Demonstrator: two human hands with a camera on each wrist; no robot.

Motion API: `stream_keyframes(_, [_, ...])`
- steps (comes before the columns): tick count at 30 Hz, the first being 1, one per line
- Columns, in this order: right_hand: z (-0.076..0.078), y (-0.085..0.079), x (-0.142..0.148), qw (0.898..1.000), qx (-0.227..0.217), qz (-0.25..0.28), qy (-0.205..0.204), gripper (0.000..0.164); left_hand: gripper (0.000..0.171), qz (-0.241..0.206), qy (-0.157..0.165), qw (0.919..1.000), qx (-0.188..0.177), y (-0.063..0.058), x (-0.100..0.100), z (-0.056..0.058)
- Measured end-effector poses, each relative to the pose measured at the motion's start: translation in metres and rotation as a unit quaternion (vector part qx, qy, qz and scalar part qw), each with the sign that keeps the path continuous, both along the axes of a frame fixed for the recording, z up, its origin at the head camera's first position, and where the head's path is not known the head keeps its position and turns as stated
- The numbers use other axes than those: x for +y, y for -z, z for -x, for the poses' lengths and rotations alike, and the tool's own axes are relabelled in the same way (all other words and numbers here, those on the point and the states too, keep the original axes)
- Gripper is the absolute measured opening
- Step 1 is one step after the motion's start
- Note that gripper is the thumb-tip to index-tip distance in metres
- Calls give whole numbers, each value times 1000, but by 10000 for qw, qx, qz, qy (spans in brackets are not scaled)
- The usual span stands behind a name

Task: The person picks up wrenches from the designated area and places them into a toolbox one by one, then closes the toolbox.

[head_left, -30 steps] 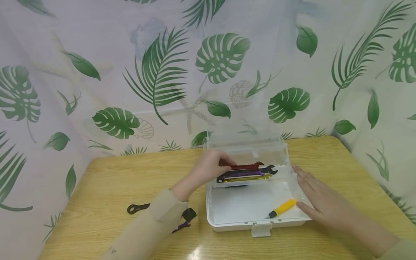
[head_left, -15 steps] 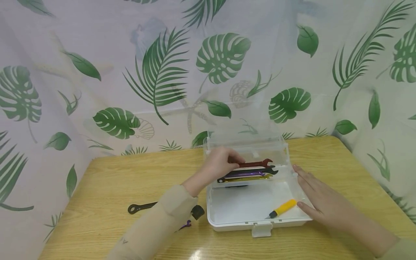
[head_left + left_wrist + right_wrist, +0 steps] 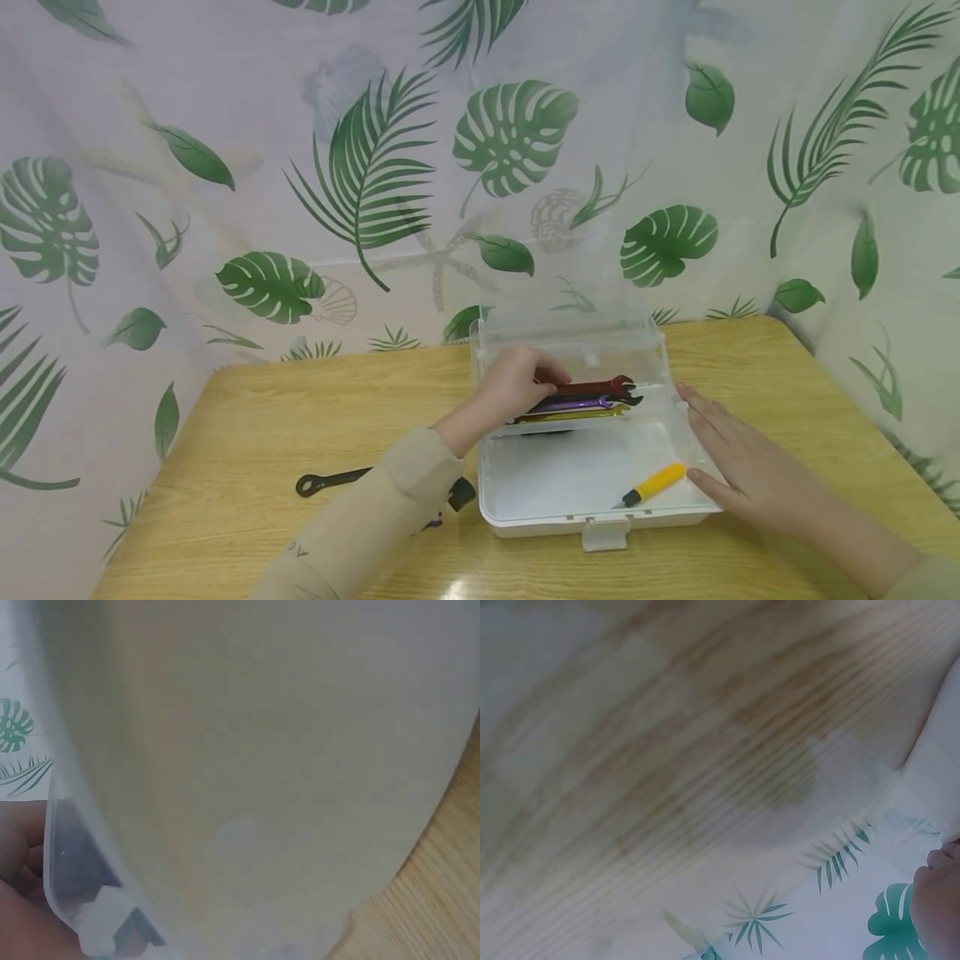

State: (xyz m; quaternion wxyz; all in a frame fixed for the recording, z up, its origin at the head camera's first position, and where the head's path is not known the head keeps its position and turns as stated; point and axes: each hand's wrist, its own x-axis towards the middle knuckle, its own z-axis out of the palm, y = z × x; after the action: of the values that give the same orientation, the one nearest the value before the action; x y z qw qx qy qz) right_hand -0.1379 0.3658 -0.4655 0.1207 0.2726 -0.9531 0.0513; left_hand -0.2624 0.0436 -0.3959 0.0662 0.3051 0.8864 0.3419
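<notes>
My left hand (image 3: 513, 385) pinches a red open-end wrench (image 3: 598, 387) by its left part, in the back tray of a white plastic toolbox (image 3: 540, 479). Black (image 3: 634, 401), purple (image 3: 581, 405) and yellow (image 3: 573, 413) wrenches lie side by side just in front of it; my fingers cover their left ends. My right hand (image 3: 757, 471) rests, fingers extended, against the box's right side. A yellow utility knife (image 3: 660, 482) lies on the box floor near that hand. The left wrist view shows part of my hand (image 3: 22, 877) behind clear plastic.
The box's translucent lid (image 3: 570, 329) stands raised at the back, and its latch (image 3: 604, 535) hangs open in front. On the table left of the box lie a black wrench (image 3: 330, 481), a black object (image 3: 461, 495) and a small purple piece (image 3: 434, 522), partly behind my sleeve.
My left hand has shifted right with the red wrench, then dropped slightly, bringing it closer to the black one. My right hand stays where it was.
</notes>
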Motion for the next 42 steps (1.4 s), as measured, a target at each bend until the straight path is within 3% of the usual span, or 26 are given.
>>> stream_keyframes(7, [0, -2, -1, 10000, -16, 18, 26, 84, 18, 162, -117, 9997, 143, 1, 2, -1])
stream_keyframes(18, [0, -3, -2, 10000, 57, 56, -5, 81, 17, -206, -42, 9998, 18, 0, -5, 1])
stream_keyframes(38, [-1, 0, -2, 10000, -36, 15, 64, 82, 16, -871, 65, 9958, -288, -4, -41, -2])
stream_keyframes(42, [-1, 1, -2, 10000, 26, 43, 19, 82, 14, -899, -54, 9956, -247, -5, -51, -4])
